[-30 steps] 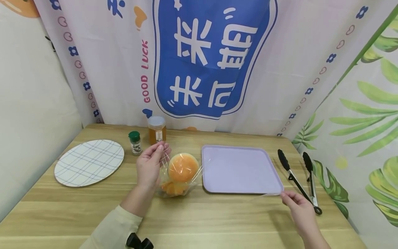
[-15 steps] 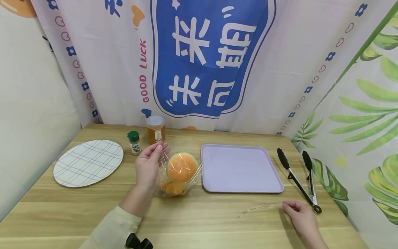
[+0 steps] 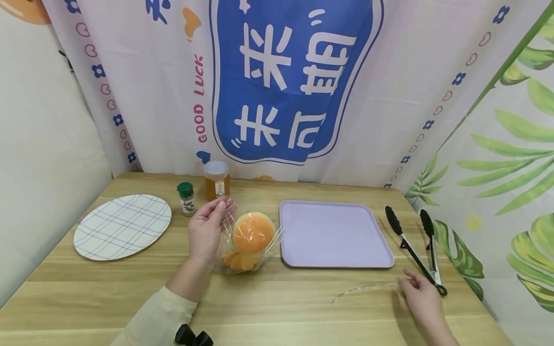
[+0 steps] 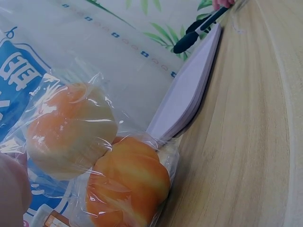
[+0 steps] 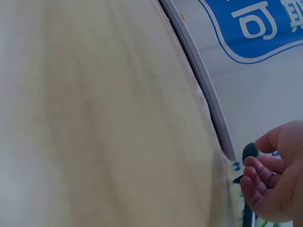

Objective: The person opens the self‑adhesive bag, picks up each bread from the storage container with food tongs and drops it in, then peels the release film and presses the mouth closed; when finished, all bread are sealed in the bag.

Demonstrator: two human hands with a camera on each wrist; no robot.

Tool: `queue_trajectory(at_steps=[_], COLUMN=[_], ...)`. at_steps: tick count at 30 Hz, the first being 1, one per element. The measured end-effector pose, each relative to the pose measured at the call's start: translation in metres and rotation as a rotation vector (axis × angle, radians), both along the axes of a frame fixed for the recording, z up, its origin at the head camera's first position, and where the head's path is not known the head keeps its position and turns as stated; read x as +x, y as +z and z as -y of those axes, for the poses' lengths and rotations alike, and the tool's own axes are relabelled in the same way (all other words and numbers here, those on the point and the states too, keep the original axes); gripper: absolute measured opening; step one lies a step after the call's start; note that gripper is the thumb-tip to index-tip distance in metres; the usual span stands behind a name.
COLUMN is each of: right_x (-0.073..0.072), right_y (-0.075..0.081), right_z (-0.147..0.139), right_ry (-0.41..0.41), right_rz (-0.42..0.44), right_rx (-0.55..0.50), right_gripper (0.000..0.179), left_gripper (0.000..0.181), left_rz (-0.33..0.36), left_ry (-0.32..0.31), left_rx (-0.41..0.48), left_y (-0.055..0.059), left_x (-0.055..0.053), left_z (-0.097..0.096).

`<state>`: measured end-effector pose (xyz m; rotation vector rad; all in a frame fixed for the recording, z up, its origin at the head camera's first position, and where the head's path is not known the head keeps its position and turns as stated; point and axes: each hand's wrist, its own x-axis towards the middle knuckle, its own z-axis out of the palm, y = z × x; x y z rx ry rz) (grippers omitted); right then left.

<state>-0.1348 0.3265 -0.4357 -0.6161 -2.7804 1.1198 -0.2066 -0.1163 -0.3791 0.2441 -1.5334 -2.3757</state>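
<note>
My left hand (image 3: pixel 205 233) pinches the top of a clear plastic bag (image 3: pixel 271 246) between thumb and fingers. Inside it are a round golden bun (image 3: pixel 253 232) and, lower down, a ridged orange-brown bread roll (image 4: pixel 130 182). The bag hangs upright just left of the lilac tray (image 3: pixel 337 235). On the wood in front of the tray lies a thin clear strip (image 3: pixel 361 289). My right hand (image 3: pixel 419 297) hovers by the strip's right end, thumb and forefinger apart and the other fingers loosely curled. Nothing shows between its fingers in the right wrist view.
Black-tipped tongs (image 3: pixel 415 254) lie right of the tray, close beyond my right hand. Behind my left hand stand a green-capped shaker (image 3: pixel 187 199) and a jar of amber contents (image 3: pixel 216 180). An oval checked plate (image 3: pixel 123 227) sits at the left. A printed curtain (image 3: pixel 368 120) hangs behind the table.
My right hand has drawn the strip from the tray's front corner toward me and let it go on the table; its fingers have parted. My left hand and the bag stay nearly still.
</note>
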Motion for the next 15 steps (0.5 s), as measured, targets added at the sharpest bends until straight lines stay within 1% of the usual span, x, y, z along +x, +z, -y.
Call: queue_trajectory(at_steps=[2, 4, 5, 8, 11, 15], right_x=[-0.004, -0.010, -0.014, -0.026, -0.041, -0.059], right_y=[0.007, 0.017, 0.021, 0.030, 0.037, 0.044], right_z=[0.007, 0.016, 0.022, 0.046, 0.077, 0.124], right_ry=[-0.019, -0.007, 0.017, 0.124, 0.253, 0.398], right_rz=[-0.053, -0.102, -0.124, -0.211, -0.263, -0.293], right_rx=[-0.005, -0.014, -0.022, -0.090, -0.136, -0.185], right_gripper=[0.046, 0.046, 0.046, 0.044, 0.038, 0.033], left_gripper=[0.032, 0.032, 0.031, 0.032, 0.031, 0.029], left_rz=[0.000, 0.000, -0.001, -0.001, -0.004, -0.013], left_ry=[0.000, 0.001, 0.001, 0.003, 0.008, 0.012], left_rx=[-0.004, -0.006, -0.008, -0.008, -0.012, -0.008], left_y=[0.000, 0.000, 0.000, 0.001, 0.001, 0.000], left_x=[0.000, 0.000, 0.000, 0.001, 0.001, 0.000], left_z=[0.000, 0.000, 0.000, 0.000, 0.000, -0.001])
